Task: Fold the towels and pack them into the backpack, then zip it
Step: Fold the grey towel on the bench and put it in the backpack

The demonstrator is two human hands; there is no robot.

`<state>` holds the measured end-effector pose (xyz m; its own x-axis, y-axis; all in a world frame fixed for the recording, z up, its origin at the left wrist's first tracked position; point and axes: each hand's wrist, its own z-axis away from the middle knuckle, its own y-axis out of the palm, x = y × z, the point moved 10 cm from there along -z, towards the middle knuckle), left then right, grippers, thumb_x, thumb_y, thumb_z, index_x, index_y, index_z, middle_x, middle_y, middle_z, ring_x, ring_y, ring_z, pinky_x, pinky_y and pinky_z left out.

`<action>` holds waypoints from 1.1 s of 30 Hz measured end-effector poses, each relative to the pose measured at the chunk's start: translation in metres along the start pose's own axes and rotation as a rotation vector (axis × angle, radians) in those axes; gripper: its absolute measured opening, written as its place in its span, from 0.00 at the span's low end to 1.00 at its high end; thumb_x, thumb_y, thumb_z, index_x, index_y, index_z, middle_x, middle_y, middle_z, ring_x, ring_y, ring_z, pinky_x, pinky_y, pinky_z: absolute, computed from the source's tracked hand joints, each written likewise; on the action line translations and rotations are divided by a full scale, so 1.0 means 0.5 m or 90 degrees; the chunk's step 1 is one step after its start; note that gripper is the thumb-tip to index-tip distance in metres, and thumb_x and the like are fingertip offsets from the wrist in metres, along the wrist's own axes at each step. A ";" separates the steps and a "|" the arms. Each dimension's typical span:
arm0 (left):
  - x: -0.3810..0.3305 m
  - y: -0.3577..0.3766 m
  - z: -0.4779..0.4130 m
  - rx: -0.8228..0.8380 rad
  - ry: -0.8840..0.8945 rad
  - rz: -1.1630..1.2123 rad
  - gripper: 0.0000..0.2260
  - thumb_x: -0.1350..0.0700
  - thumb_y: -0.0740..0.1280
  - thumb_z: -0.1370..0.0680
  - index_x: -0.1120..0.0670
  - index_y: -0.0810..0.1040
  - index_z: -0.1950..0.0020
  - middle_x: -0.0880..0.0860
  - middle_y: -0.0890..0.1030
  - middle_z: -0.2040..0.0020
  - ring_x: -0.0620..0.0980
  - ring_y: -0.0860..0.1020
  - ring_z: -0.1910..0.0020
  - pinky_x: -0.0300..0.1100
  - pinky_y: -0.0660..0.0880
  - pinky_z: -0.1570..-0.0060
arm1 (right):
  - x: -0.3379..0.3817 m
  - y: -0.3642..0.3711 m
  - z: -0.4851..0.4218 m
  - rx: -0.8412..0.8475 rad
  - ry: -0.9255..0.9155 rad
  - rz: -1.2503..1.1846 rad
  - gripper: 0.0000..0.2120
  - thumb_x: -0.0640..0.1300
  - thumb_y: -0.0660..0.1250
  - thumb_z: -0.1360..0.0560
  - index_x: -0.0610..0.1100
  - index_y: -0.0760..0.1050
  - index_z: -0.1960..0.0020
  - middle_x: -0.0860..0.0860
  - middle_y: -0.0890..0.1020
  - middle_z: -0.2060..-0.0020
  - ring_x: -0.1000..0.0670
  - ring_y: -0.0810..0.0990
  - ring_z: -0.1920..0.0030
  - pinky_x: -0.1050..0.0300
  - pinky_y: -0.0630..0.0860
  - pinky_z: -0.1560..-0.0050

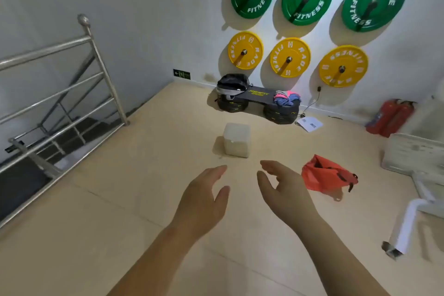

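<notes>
A black and grey backpack (232, 84) sits on the left end of a low black board (260, 95) by the far wall. A crumpled heap of pink and blue towels (286, 98) lies on the board's right end. My left hand (205, 197) and my right hand (282, 187) are held out in front of me over the floor, far from the board. Both have relaxed, nearly straight fingers and hold nothing.
The board rests on stacks of black weight plates (281, 113). A white cube stool (236, 140) stands between me and the board. A red bag (326, 174) lies on the floor at right. A steel stair railing (72, 94) lines the left. Fire extinguishers (390, 116) lean at right.
</notes>
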<state>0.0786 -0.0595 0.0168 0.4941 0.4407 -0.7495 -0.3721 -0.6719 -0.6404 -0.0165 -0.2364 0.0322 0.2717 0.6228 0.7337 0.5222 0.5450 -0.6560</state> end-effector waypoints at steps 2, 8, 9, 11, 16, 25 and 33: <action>0.031 0.007 -0.100 0.011 -0.029 0.000 0.21 0.52 0.65 0.19 0.47 0.71 0.25 0.40 0.75 0.31 0.37 0.73 0.33 0.40 0.71 0.32 | -0.025 0.013 -0.107 -0.021 0.035 -0.057 0.17 0.49 0.65 0.21 0.50 0.77 0.33 0.57 0.83 0.40 0.57 0.79 0.38 0.58 0.74 0.35; 0.157 0.012 -0.446 -0.006 -0.103 0.022 0.21 0.51 0.64 0.19 0.44 0.70 0.25 0.37 0.73 0.31 0.36 0.71 0.32 0.38 0.69 0.31 | -0.082 0.131 -0.478 0.035 0.059 -0.059 0.17 0.48 0.67 0.22 0.50 0.77 0.33 0.57 0.82 0.40 0.57 0.79 0.38 0.55 0.75 0.35; 0.185 0.025 -0.514 -0.003 -0.109 0.023 0.21 0.51 0.64 0.19 0.44 0.70 0.25 0.37 0.74 0.31 0.36 0.71 0.32 0.38 0.69 0.31 | -0.102 0.151 -0.543 0.035 0.063 -0.055 0.17 0.48 0.67 0.22 0.50 0.78 0.33 0.57 0.82 0.40 0.57 0.79 0.38 0.54 0.75 0.35; 0.241 0.053 -0.658 0.014 -0.108 0.022 0.21 0.51 0.64 0.19 0.44 0.70 0.26 0.39 0.74 0.31 0.38 0.72 0.32 0.39 0.69 0.31 | -0.141 0.185 -0.670 0.022 0.076 -0.054 0.17 0.48 0.67 0.22 0.50 0.78 0.34 0.58 0.83 0.41 0.58 0.79 0.39 0.52 0.76 0.34; 0.312 0.132 -1.056 0.080 -0.088 0.023 0.20 0.50 0.65 0.20 0.43 0.72 0.28 0.42 0.77 0.33 0.43 0.76 0.37 0.43 0.75 0.37 | -0.223 0.205 -0.994 -0.005 0.115 -0.029 0.17 0.49 0.67 0.22 0.51 0.78 0.33 0.59 0.82 0.40 0.58 0.78 0.38 0.52 0.75 0.33; 0.299 0.372 -1.634 0.217 -0.076 0.040 0.24 0.50 0.66 0.20 0.42 0.67 0.24 0.37 0.73 0.34 0.38 0.72 0.34 0.42 0.71 0.32 | -0.475 0.118 -1.484 -0.069 0.242 -0.010 0.16 0.52 0.65 0.22 0.52 0.78 0.35 0.59 0.83 0.45 0.59 0.80 0.43 0.55 0.77 0.39; 0.354 0.456 -2.123 0.204 -0.085 0.023 0.24 0.52 0.66 0.19 0.45 0.67 0.24 0.39 0.73 0.31 0.35 0.72 0.34 0.38 0.70 0.33 | -0.611 0.192 -2.003 0.031 0.260 -0.049 0.16 0.51 0.65 0.21 0.52 0.78 0.35 0.58 0.83 0.46 0.60 0.81 0.46 0.60 0.76 0.45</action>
<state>0.9152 -0.7668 -0.0834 0.3766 0.5083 -0.7745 -0.6256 -0.4771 -0.6173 0.7600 -0.9365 -0.0775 0.5363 0.3108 0.7847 0.5172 0.6137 -0.5966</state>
